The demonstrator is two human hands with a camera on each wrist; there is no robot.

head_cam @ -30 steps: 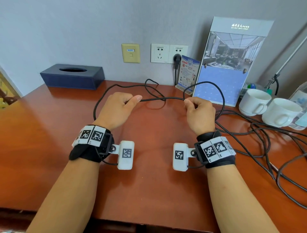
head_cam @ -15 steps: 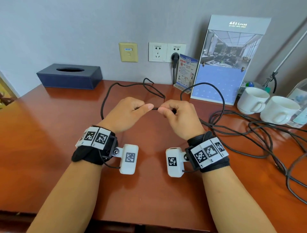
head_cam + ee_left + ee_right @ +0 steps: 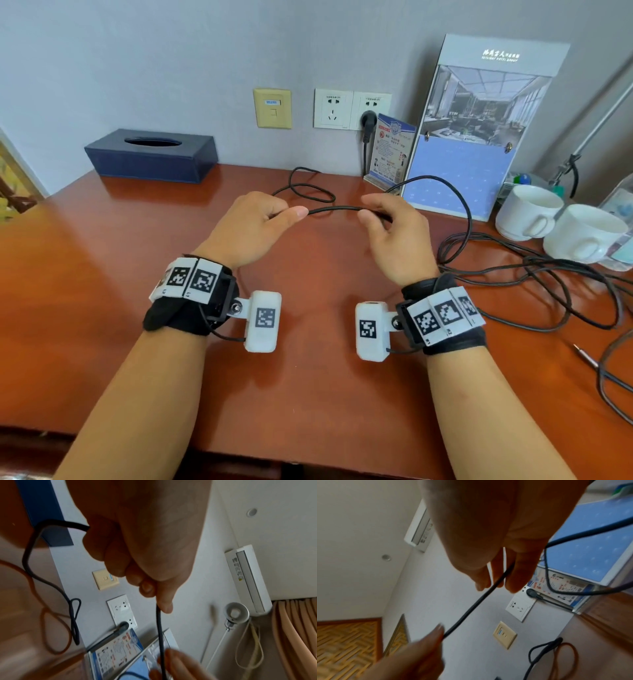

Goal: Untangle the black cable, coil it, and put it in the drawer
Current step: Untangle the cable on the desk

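Above the reddish-brown wooden table point(image 3: 308, 394), the left hand point(image 3: 246, 229) and right hand point(image 3: 394, 236) each pinch the thin black cable point(image 3: 334, 209) with their fingers, a short span stretched between them.

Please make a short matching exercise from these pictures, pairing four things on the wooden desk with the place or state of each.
Things:
1. dark blue tissue box
2. thin black cable
3. black plug
4. two white ceramic cups

Places or states:
A. in the white wall socket
B. far right of the desk
C. pinched between the left hand and right hand
D. far left, against the wall

Pairs: 1-D, 2-C, 3-A, 4-B
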